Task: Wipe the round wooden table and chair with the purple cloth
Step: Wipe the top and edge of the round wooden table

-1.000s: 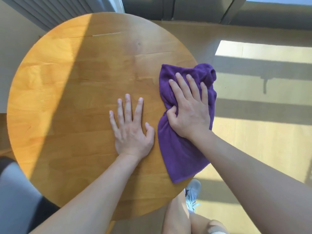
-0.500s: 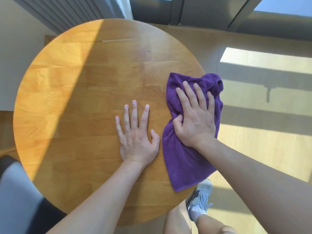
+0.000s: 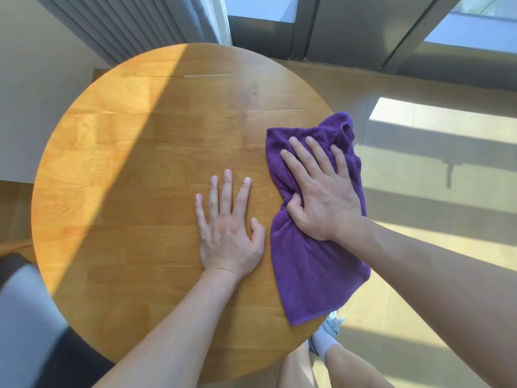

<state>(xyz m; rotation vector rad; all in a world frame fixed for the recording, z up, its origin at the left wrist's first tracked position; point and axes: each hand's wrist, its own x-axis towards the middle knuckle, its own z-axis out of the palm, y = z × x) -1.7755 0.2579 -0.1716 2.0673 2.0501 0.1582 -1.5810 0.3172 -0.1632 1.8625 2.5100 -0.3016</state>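
**Wipe pass at the right edge of the table, left hand bracing**

The purple terry cloth (image 3: 310, 256) lies on the right side of the round honey-coloured wooden table (image 3: 134, 169). Its top end is bunched near the far right rim, its lower corner drapes just over the near right edge, above a foot in a white sock and pale sneaker (image 3: 324, 338) on the floor.

Right hand (image 3: 321, 191): palm down on the upper half of the cloth, four fingers straight and slightly spread, pressing it flat to the wood. The thumb is tucked in at the cloth's left edge, where the fabric puckers; looks like it pinches a fold, though the contact itself is hidden. Reads as a flat press for wiping, with the thumb keeping the cloth from slipping out from under the palm.

Left hand (image 3: 229, 233): flat on bare wood just beside the cloth, not touching it. Fingers extended and fanned, thumb out toward the cloth, holding nothing. Likely a brace: steadies the table and takes body weight while the other arm reaches out.

Judgement: table wipe is mid-way, with the cloth at the right margin. Most of the top lies to the left, half in sun, half in shadow; no visible dirt to tell cleaned from uncleaned. A grey-and-dark blurred shape (image 3: 25, 326) sits at lower left; cannot tell whether it is the chair.
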